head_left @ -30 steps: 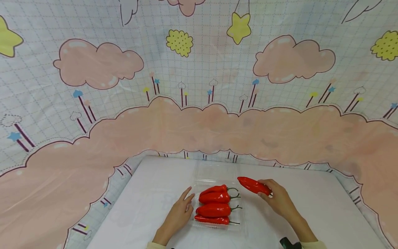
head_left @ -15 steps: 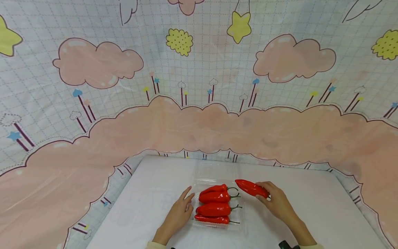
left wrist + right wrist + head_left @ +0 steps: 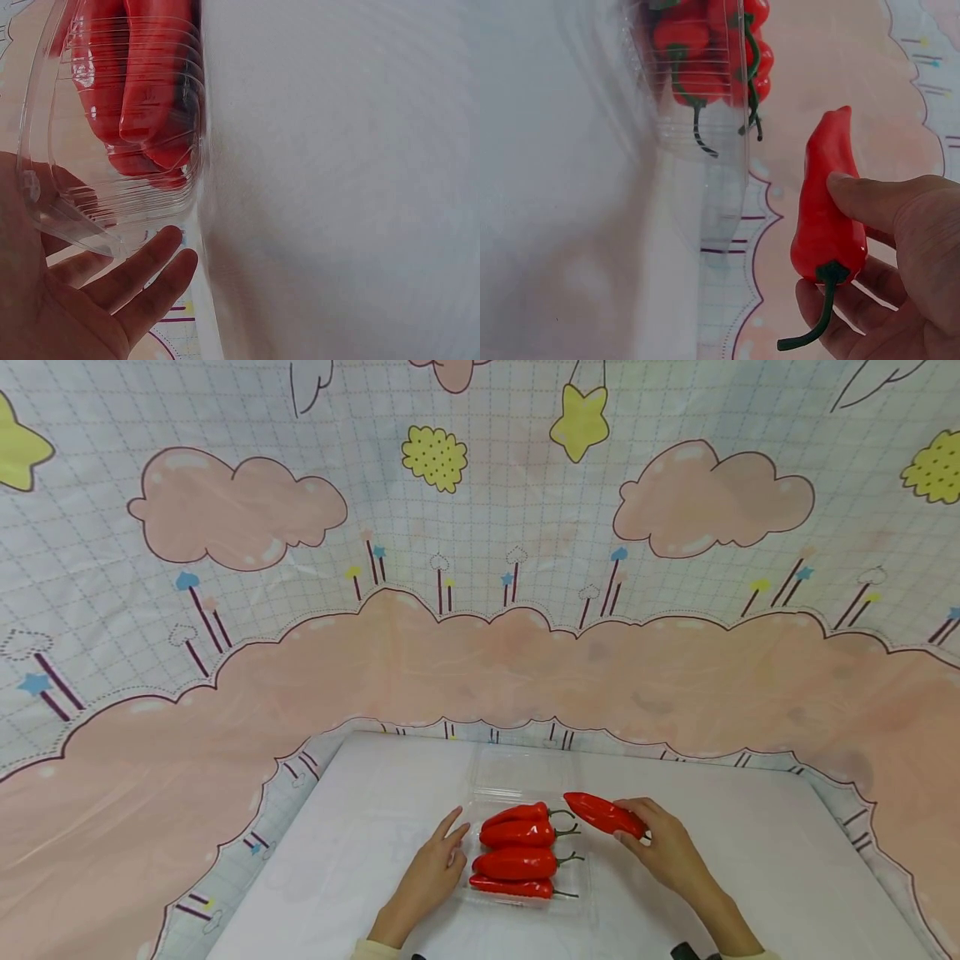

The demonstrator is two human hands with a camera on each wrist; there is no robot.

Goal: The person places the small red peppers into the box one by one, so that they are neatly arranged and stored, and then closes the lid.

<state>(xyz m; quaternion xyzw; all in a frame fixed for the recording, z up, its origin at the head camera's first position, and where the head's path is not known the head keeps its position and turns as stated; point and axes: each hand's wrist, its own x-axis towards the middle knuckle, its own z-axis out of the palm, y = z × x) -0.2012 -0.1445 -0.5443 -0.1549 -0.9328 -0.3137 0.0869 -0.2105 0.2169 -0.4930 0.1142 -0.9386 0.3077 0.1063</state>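
A red pepper (image 3: 596, 810) (image 3: 829, 202) with a green stem is pinched between the thumb and fingers of my right hand (image 3: 667, 847) (image 3: 934, 255). It hangs beyond the right back corner of a clear plastic box (image 3: 157, 199), its tip pointing left and its stem end by my palm. Inside the box several red peppers (image 3: 517, 862) lie side by side, stems to the right. At the box's left end my left hand (image 3: 423, 881) (image 3: 90, 307) rests with fingers extended and spread, some of them touching the plastic wall.
The box's clear lid (image 3: 525, 772) lies folded back behind it on the white table (image 3: 360, 810). A cloth printed with clouds and stars (image 3: 480, 668) hangs behind and around the table. Near my right wrist is a dark object (image 3: 686, 952), cut off by the frame.
My right hand has moved slightly left and a little downward with the pepper, closer to the box. The left hand and the peppers in the box stay in place.
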